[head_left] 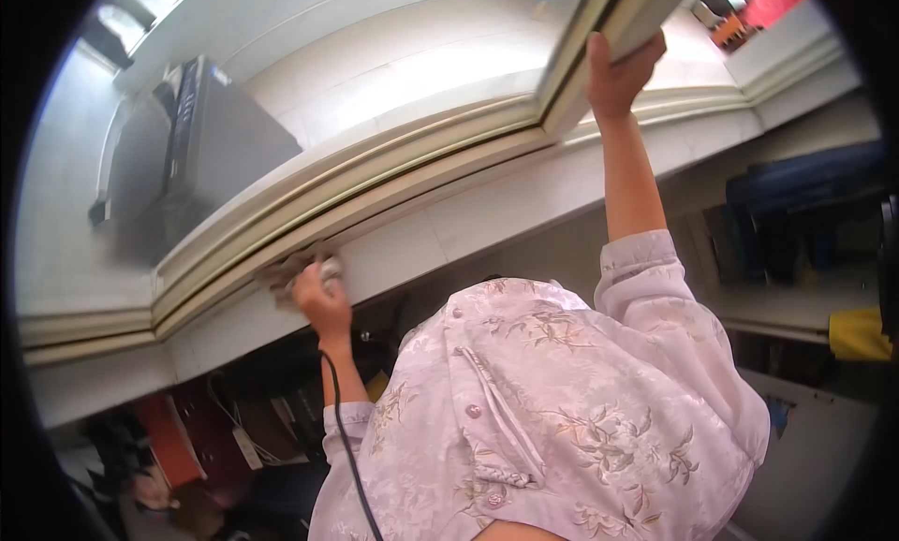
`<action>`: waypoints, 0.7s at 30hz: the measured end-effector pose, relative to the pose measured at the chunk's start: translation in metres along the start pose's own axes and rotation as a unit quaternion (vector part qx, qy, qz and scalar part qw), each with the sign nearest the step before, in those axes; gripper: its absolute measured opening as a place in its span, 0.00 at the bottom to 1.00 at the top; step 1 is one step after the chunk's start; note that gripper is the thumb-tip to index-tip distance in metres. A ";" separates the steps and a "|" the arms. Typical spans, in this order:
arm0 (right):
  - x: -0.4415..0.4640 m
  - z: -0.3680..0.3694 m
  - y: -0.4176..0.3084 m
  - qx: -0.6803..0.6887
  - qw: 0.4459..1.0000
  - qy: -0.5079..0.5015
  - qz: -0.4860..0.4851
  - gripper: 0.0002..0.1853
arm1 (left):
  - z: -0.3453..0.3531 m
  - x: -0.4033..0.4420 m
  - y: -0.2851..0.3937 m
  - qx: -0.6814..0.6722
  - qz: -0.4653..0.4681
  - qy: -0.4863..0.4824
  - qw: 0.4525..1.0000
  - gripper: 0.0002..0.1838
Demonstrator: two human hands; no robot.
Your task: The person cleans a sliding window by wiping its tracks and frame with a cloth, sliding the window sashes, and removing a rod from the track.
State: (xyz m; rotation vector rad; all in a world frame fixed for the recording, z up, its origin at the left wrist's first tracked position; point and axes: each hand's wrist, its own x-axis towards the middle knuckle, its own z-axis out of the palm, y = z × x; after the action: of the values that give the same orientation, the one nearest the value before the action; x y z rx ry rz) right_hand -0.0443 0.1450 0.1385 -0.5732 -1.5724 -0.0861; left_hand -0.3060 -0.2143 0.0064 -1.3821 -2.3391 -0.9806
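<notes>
My left hand [321, 298] is closed around a greyish cloth [286, 277], blurred by motion, against the lower track of the window frame [375, 197]. My right hand [626, 77] is raised and wrapped round the upright edge of a sliding window panel [599, 50], its thumb on the left side and its fingers on the right. Below the frame runs a pale tiled sill [435, 232], between the window and my body.
Beyond the glass stands a dark grey box-like appliance [225, 129]. Shelves below the sill hold folders or books [169, 438] at left and dark folded cloth [796, 185] at right. A yellow item [860, 333] lies there. A black cord [345, 438] hangs by my left arm.
</notes>
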 end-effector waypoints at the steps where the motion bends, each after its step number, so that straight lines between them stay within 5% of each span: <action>1: 0.004 0.001 0.005 -0.007 1.000 -0.008 -0.013 0.38 | -0.003 0.001 -0.012 0.031 -0.009 0.027 0.999 0.13; 3: -0.001 0.004 0.018 0.050 0.998 0.014 0.020 0.36 | -0.015 -0.002 -0.039 0.084 -0.085 0.020 0.993 0.13; 7: 0.008 -0.023 0.042 -0.073 0.996 0.045 0.012 0.32 | -0.053 -0.017 -0.103 0.130 -0.232 0.067 0.962 0.11; 12: 0.033 -0.062 0.098 -0.139 0.984 0.043 -0.100 0.28 | -0.068 -0.024 -0.129 0.156 -0.249 0.118 0.949 0.15; 18: 0.048 -0.127 0.195 -0.245 0.960 -0.085 0.111 0.42 | -0.073 -0.035 -0.158 0.150 -0.274 0.117 0.943 0.18; 21: 0.059 -0.156 0.187 -0.328 0.913 -0.130 0.204 0.49 | -0.081 -0.039 -0.162 0.166 -0.256 0.130 0.943 0.18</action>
State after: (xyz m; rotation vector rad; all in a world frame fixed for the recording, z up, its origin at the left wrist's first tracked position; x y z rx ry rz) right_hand 0.1751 0.2635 0.1570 -1.4848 -1.6353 -0.2339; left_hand -0.4322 -0.3462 -0.0223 -0.4902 -2.5465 -0.7706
